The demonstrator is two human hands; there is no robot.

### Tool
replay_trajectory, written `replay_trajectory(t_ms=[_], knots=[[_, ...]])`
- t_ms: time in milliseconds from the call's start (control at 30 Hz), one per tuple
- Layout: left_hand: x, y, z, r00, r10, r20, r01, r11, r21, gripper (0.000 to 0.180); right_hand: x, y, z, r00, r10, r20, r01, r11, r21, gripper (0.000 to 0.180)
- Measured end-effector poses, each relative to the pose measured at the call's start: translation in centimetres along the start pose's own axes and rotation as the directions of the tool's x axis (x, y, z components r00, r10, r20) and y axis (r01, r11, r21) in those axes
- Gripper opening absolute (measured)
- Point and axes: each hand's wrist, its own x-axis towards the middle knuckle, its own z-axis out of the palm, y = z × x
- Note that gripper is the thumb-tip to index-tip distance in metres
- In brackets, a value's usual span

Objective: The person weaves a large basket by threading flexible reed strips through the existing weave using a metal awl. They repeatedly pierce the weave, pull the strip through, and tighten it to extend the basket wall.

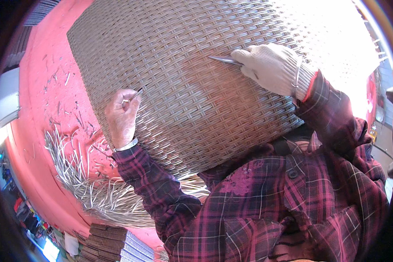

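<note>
The left hand (120,114) at 9 o'clock pinches a thin piece (138,92), and the right hand (266,67) at 1 o'clock grips a pointed tool (224,59), seemingly for control, over the central woven panel (174,83).

Passage, one: we count bare weave (179,83) between left hand (120,115) and right hand (273,67). Obstacle: blade (226,59), in the right hand — tip jutting left into that lane. Second passage: we find open weave beyond both hands. Near edge: blocked by shirt (257,192). Left of the shirt: strands (113,203) — heaped, loose ends sticking up.
</note>
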Motion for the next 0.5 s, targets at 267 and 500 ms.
replay_trajectory(t_ms=[267,500], knots=[[0.1,-0.1,0.1,1.000,0.021,-0.017,-0.022,0.998,-0.056,0.010,-1.0,-0.9,2.4,0.985,0.074,-0.158,-0.024,0.955,0.295,0.031],[0.0,0.1,0.7,0.998,0.033,-0.047,-0.032,0.999,0.015,0.011,-1.2,-1.5,3.3,0.972,0.174,-0.157,-0.087,0.890,0.448,0.032]])
